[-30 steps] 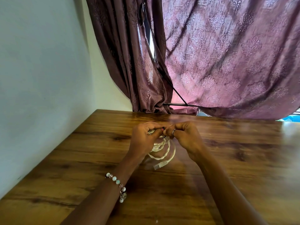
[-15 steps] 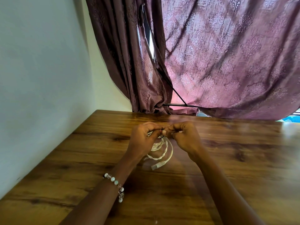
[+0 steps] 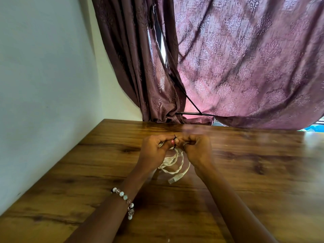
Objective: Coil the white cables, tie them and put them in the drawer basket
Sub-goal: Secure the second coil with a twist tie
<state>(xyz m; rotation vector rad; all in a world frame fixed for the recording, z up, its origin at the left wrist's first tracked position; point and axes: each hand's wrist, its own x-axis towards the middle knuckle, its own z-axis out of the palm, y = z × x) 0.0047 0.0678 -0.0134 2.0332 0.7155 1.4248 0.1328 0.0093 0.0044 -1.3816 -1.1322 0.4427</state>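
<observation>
A coiled white cable (image 3: 175, 163) hangs between both hands just above the wooden table (image 3: 87, 172), its plug end (image 3: 175, 178) dangling toward me. My left hand (image 3: 154, 151) pinches the top of the coil. My right hand (image 3: 198, 149) pinches it from the other side. A thin black tie (image 3: 175, 142) pokes out between the fingertips of both hands, wrapped at the top of the coil. The drawer basket is not in view.
A pale wall (image 3: 43, 85) runs along the table's left edge. Purple patterned curtains (image 3: 236, 67) hang behind the table's far edge. A bead bracelet (image 3: 125, 200) sits on my left wrist.
Both hands stay pinched together at the coil's top with small finger movements. The coil and its plug end have swung slightly; the black tie ends now show between the fingertips.
</observation>
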